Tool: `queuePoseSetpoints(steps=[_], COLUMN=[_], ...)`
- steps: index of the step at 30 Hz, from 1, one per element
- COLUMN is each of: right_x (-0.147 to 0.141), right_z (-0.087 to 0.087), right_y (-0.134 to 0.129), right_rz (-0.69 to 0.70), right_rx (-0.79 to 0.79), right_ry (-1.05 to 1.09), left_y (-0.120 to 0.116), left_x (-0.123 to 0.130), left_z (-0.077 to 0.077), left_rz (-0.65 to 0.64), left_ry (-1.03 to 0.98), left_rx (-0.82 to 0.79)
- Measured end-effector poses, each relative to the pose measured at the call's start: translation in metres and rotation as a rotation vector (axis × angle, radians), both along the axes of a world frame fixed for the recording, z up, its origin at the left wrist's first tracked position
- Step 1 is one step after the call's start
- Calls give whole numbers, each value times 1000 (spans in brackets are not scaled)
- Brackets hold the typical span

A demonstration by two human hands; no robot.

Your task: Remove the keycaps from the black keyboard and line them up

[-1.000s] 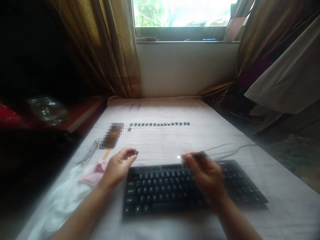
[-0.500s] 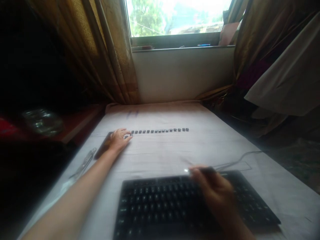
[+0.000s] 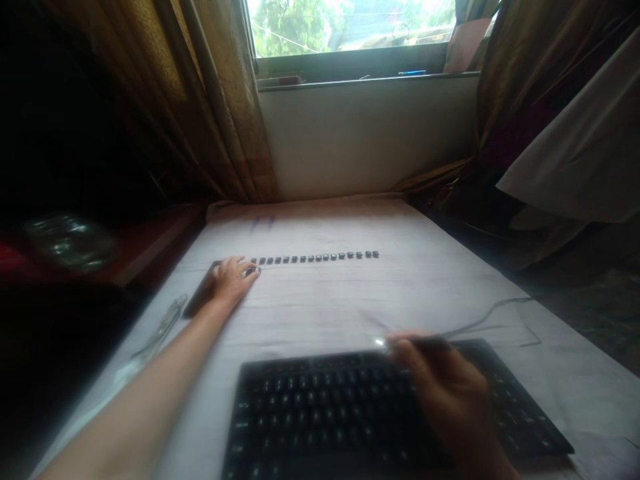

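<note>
Keycap (image 3: 259, 270) at about 10 o'clock, taking the middle of the sheet as the clock's centre and the window as 12, small and dark, sitting right by the left hand's (image 3: 235, 280) thumb and index finger. Those two are bent in close together at it, but honestly can't tell if they're pinching it or just touching. Looks like another dark bit peeks out between the fingers, too hidden to be sure.

Just beyond that, a row of keycaps (image 3: 319, 257) runs in a pretty straight line from 10 round to 2, each one a little apart from the next. Under and beside the left wrist, around 9, there's a dark flat slab (image 3: 196, 301), partly covered by the hand.

Over at 4 o'clock the right hand (image 3: 447, 383) has its fingers wrapped round a dark tool (image 3: 429, 343), shiny tip (image 3: 381, 343) pointing toward 9. It's blurry, so no idea what kind. That hand is in front of the black keyboard (image 3: 310, 420), which fills 6 o'clock. Thin cable (image 3: 493, 305) trails off the edge at 3.

Further out: clear slim item (image 3: 167, 323) near 9, gold curtain (image 3: 215, 100) at 11, window (image 3: 350, 27) at 12, pale cloth (image 3: 580, 147) hanging at 2.
</note>
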State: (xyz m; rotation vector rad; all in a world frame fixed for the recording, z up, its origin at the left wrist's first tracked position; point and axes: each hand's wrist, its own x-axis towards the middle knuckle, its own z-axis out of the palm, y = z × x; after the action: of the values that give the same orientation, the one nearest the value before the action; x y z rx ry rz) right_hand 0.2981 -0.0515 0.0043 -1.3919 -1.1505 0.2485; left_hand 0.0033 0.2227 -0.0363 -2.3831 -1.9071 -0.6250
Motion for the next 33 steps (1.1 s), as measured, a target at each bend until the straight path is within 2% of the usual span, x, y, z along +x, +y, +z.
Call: queuePoseSetpoints(steps=[7,21,28,33], right_x=[0,-3,-5,-4], right_z=[-2,8,16,12], right_y=[1,3,2,4], right_rz=[17,5,-31,-11], right_rx=[2,-35,-119,-161], right_ry=[-9,88,143,241], left_y=[5,6,6,2], left_x=[-3,-3,-3,-2], left_z=[-2,0,1,5], left_rz=[-50,-36,-38,-55], left_ry=[20,27,-1,-58], left_rx=[-5,-43,-43,-40])
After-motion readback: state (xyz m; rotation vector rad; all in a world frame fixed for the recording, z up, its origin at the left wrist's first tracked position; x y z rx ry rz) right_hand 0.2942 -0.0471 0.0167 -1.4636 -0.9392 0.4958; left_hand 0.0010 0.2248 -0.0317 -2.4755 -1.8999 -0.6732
